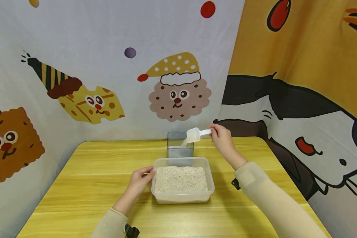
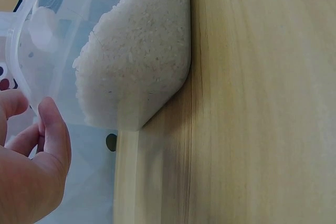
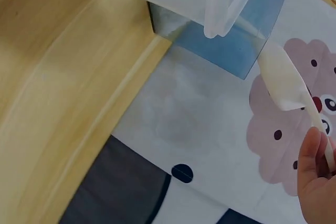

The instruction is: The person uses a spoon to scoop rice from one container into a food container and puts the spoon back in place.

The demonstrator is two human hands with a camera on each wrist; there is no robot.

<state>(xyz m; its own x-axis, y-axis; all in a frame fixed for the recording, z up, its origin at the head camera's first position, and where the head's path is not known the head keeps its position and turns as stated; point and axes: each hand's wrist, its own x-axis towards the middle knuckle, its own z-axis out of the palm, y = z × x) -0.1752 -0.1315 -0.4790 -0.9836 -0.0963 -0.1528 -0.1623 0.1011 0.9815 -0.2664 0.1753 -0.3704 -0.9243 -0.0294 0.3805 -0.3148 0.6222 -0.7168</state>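
Note:
My right hand (image 1: 223, 138) grips the handle of a white scoop (image 1: 193, 135), tilted over a clear blue-grey container (image 1: 180, 152). Rice streams from the scoop's lip into that container, where some lies inside. In the right wrist view the scoop (image 3: 283, 77) hangs mouth-down from my fingers. Nearer to me stands a translucent plastic tub (image 1: 182, 198) filled with rice (image 1: 181, 178). My left hand (image 1: 139, 180) pinches the tub's rim at its left side, thumb and fingers at the edge, as the left hand (image 2: 37, 156) in the left wrist view also shows.
Both containers stand on a yellow wood-grain table (image 1: 107, 165), the blue-grey one behind the tub near the far edge. A cloth backdrop (image 1: 113, 26) with cartoon figures hangs behind the table and along its sides. Black wrist cameras (image 1: 132, 230) sit at both sleeves.

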